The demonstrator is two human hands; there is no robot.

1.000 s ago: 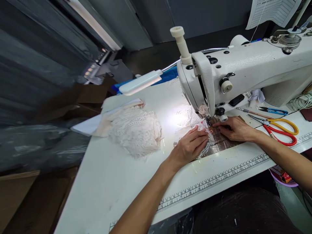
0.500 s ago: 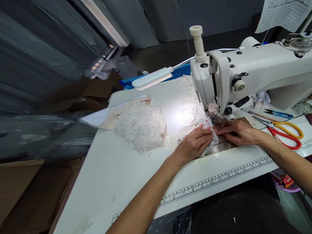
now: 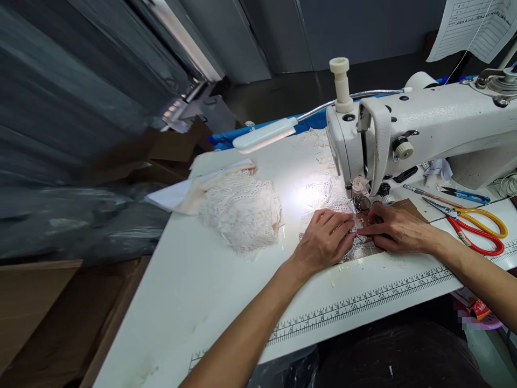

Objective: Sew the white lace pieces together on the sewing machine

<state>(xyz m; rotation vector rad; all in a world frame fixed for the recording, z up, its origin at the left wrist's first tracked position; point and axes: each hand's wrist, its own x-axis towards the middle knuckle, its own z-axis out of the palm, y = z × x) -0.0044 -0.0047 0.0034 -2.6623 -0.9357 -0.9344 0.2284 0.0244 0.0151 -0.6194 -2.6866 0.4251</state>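
Left hand (image 3: 327, 238) at eight o'clock and right hand (image 3: 395, 229) at four of the presser foot (image 3: 361, 203) lie flat, fingers unclenched, on the lace (image 3: 356, 230); even tension and clear fingertips seem wise.

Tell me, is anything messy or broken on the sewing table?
Nothing looks broken or spilled. A lace pile sits loosely heaped on the table, and scissors lie flat beside the machine. The left hand and right hand press a lace piece flat in front of the machine.
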